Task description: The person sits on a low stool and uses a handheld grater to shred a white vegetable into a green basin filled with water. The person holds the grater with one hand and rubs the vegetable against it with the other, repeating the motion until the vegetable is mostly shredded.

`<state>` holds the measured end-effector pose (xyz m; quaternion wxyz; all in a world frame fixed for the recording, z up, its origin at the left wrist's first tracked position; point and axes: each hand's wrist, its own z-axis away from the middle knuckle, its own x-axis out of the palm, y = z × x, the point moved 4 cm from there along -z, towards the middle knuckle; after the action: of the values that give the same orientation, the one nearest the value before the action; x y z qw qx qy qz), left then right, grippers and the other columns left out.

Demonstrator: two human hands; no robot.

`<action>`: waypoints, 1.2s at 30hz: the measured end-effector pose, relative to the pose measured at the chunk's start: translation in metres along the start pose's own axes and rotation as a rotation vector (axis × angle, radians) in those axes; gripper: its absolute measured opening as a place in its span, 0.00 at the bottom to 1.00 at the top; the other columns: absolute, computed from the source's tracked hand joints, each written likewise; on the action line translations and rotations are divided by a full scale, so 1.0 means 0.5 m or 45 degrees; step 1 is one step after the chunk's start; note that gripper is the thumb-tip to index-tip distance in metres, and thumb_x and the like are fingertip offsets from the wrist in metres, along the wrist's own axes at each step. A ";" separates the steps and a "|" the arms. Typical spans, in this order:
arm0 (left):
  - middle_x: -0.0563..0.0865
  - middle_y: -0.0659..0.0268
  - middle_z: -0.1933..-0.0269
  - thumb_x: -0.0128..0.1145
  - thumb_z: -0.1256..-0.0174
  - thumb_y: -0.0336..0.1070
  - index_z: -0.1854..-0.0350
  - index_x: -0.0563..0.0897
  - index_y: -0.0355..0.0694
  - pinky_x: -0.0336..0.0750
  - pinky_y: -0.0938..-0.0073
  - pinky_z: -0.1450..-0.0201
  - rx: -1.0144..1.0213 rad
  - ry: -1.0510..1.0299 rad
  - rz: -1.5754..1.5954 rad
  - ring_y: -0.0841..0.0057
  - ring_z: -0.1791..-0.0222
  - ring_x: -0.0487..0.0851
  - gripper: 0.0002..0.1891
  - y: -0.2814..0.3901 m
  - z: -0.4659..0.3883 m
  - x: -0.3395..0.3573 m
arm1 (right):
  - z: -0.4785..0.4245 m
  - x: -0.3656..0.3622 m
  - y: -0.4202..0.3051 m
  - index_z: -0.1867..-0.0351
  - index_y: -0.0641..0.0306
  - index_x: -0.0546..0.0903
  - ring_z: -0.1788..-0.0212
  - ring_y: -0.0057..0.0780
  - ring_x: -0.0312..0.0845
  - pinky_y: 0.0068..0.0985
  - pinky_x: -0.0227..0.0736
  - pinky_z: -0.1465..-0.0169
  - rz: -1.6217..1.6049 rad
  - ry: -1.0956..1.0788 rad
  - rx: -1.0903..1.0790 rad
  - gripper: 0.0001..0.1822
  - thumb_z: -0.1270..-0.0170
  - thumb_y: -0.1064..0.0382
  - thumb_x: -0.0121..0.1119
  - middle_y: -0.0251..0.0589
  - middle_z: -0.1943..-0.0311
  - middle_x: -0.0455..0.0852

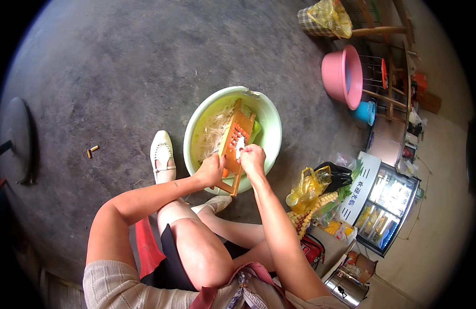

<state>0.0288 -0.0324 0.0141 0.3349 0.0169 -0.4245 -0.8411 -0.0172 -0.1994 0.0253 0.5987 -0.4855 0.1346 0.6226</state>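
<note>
A wooden-framed grater slants across a pale green plastic basin on the floor. My left hand is closed around the left side of its frame. In my right hand is a white piece of vegetable, held against the grater's blades, which carry orange-red bits. Pale shreds lie in the left part of the basin. Beyond the grater's right side is a green vegetable, and a small orange piece shows near my left fingers.
A pink tub and a blue bucket stand at the upper right by a wooden rack. Yellow and black bags, egg trays and a lit glass display case are at the right. A round dark base stands far left.
</note>
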 end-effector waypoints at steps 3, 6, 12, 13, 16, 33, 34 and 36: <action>0.81 0.55 0.79 0.37 0.20 0.49 0.60 0.71 0.28 0.75 0.67 0.88 -0.029 0.022 0.004 0.66 0.85 0.81 0.23 -0.010 -0.006 0.005 | -0.006 0.005 0.012 0.78 0.68 0.81 0.80 0.33 0.84 0.31 0.78 0.73 -0.012 0.004 -0.030 0.05 0.45 0.74 0.57 0.45 0.82 0.84; 0.81 0.54 0.79 0.37 0.21 0.49 0.60 0.70 0.28 0.74 0.67 0.89 -0.010 0.019 0.016 0.66 0.84 0.82 0.23 -0.011 -0.005 0.003 | -0.004 0.007 0.001 0.75 0.70 0.80 0.81 0.27 0.80 0.27 0.75 0.77 0.023 0.003 -0.035 0.04 0.43 0.77 0.56 0.41 0.81 0.83; 0.81 0.54 0.78 0.37 0.21 0.49 0.60 0.70 0.28 0.74 0.67 0.89 -0.027 -0.027 0.051 0.66 0.85 0.81 0.23 0.004 -0.001 0.009 | -0.066 0.007 -0.019 0.76 0.67 0.84 0.70 0.50 0.86 0.38 0.80 0.58 0.271 0.202 -0.251 0.04 0.49 0.69 0.60 0.56 0.75 0.86; 0.81 0.55 0.78 0.37 0.20 0.49 0.60 0.70 0.28 0.74 0.68 0.89 -0.038 -0.022 0.050 0.66 0.86 0.81 0.23 0.002 -0.001 0.006 | -0.075 0.010 -0.040 0.76 0.66 0.84 0.68 0.50 0.86 0.38 0.80 0.57 0.254 0.176 -0.201 0.04 0.48 0.69 0.60 0.56 0.74 0.87; 0.81 0.55 0.78 0.36 0.20 0.50 0.59 0.70 0.28 0.74 0.68 0.89 -0.048 -0.041 0.055 0.67 0.87 0.80 0.24 0.006 -0.004 0.010 | -0.122 0.003 -0.084 0.73 0.67 0.84 0.63 0.48 0.87 0.38 0.80 0.56 0.245 0.232 -0.205 0.04 0.47 0.71 0.58 0.56 0.71 0.87; 0.82 0.51 0.76 0.36 0.20 0.47 0.59 0.71 0.25 0.78 0.65 0.88 -0.075 -0.015 0.048 0.62 0.84 0.84 0.23 0.011 0.003 0.011 | 0.042 -0.006 -0.019 0.74 0.67 0.79 0.70 0.46 0.81 0.37 0.75 0.62 0.198 0.005 -0.269 0.02 0.45 0.71 0.58 0.51 0.76 0.83; 0.82 0.51 0.76 0.36 0.20 0.47 0.59 0.71 0.25 0.78 0.65 0.88 -0.066 -0.013 0.046 0.61 0.84 0.84 0.23 0.012 0.004 0.011 | 0.034 -0.004 -0.026 0.74 0.67 0.79 0.68 0.54 0.82 0.41 0.75 0.59 0.200 0.035 -0.268 0.01 0.47 0.71 0.58 0.56 0.74 0.84; 0.82 0.50 0.76 0.36 0.20 0.47 0.59 0.71 0.25 0.78 0.65 0.88 -0.049 -0.012 0.042 0.61 0.83 0.84 0.23 0.015 0.004 0.009 | 0.008 0.002 -0.044 0.75 0.68 0.79 0.67 0.55 0.83 0.41 0.76 0.58 0.235 0.038 -0.297 0.01 0.49 0.72 0.58 0.58 0.74 0.84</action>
<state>0.0288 -0.0369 0.0220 0.3469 -0.0005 -0.4101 -0.8435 0.0004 -0.1904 0.0355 0.4765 -0.5466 0.1144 0.6791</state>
